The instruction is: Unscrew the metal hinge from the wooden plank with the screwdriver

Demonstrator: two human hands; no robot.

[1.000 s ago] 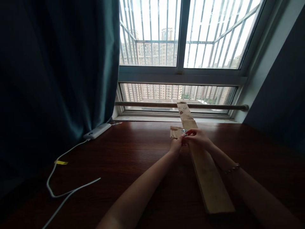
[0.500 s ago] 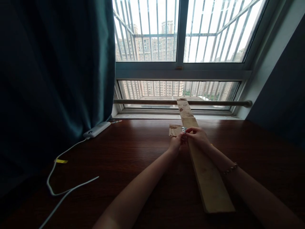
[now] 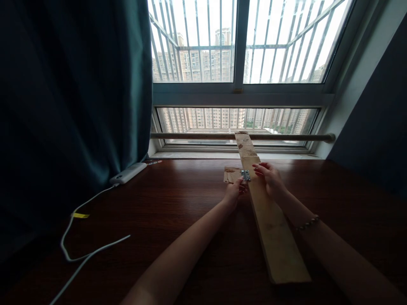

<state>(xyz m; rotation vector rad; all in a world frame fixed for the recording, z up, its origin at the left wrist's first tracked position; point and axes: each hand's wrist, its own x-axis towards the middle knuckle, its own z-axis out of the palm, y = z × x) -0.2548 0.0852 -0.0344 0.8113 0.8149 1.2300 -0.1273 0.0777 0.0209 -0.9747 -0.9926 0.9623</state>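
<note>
A small silver metal hinge (image 3: pixel 245 175) lies across the seam between a short wooden block (image 3: pixel 232 174) and a long wooden plank (image 3: pixel 276 228). My left hand (image 3: pixel 234 190) is at the hinge's near edge, its thumb against the metal and its fingers curled beneath. Just right of the hinge and above the plank, my right hand (image 3: pixel 269 176) has thumb and fingertips pinched together. Whatever is between those fingertips is too small to make out. A second, stained board piece (image 3: pixel 246 145) continues the plank at its far end.
The dark wooden tabletop (image 3: pixel 178 199) runs to the window sill. At left, a white power strip (image 3: pixel 129 173) lies against the dark curtain (image 3: pixel 133 93). Its white cable (image 3: pixel 65 243) carries a yellow tag (image 3: pixel 80 215). A horizontal rail (image 3: pixel 197 136) crosses before the window, behind the board's end.
My right hand has drawn back from the hinge to the right, over the plank. The hinge now shows more fully, flat across the seam. My left hand stays beside it.
</note>
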